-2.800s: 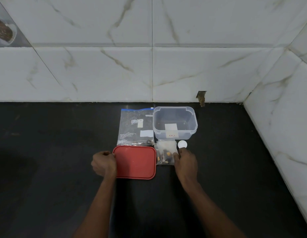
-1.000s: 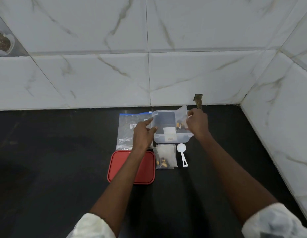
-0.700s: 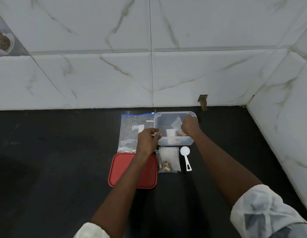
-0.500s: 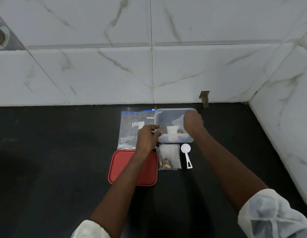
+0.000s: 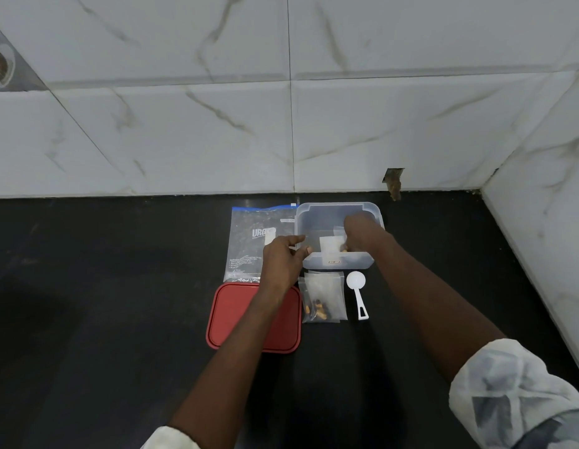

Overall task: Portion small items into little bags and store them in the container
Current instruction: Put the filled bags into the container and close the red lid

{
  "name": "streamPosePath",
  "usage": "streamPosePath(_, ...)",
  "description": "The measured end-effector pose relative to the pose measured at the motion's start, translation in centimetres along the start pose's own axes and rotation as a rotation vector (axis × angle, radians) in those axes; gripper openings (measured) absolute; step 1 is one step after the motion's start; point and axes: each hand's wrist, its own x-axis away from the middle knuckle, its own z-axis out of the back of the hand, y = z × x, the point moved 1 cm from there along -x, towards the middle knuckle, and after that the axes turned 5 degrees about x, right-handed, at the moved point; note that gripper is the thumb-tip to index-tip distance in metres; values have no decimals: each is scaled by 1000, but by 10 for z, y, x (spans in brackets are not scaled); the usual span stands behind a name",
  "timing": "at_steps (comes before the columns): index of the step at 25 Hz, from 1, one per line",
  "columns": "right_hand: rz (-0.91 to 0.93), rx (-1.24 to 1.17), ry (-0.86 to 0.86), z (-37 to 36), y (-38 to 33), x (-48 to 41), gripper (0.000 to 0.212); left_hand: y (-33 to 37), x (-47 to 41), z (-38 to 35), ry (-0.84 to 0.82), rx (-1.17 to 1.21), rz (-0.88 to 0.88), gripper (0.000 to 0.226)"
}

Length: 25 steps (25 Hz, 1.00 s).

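The dark desk (image 5: pixel 87 286) runs wide on the left. A big zip bag (image 5: pixel 249 241) lies far of the red lid (image 5: pixel 233 319). The left hand (image 5: pixel 281 260), fingers loosely spread, touches the near left corner of the clear container (image 5: pixel 349 261). The right hand (image 5: pixel 359 231) is inside it over a little bag (image 5: pixel 329 244); I cannot tell whether its fingers grip. Spare bags (image 5: pixel 323 299) and a scoop (image 5: pixel 357 290) lie near, well apart from the right wall (image 5: pixel 540 222).

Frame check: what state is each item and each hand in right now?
container, open, lid off.
red lid, off, flat on the counter.
large zip bag, lying flat; seal unclear.
small bags, flat on counter, few pieces inside.
scoop, lying down, looks empty.
left hand, fingertips on container's left wall.
right hand, inside container; grip hidden.
bag in container, under the right hand.
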Motion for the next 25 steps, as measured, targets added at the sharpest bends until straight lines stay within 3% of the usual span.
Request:
streamPosePath(9,11,-19,-12,-7,5,2,37,2,-1,-1,-9,12,13,38)
streamPosePath(13,-101,-320,232,19,-6,23,16,3,-2,0,-12,-7,19,37)
streamPosePath(15,-113,-511,196,22,-21,57,17,2,-4,1,-20,-11,17,35)
streamPosePath(18,-164,-298,24,-13,-48,109,22,1,-7,2,-40,-19,11,35)
streamPosePath(25,-376,-334,97,-72,-69,126,15,0,-12,3,-65,-30,19,36)
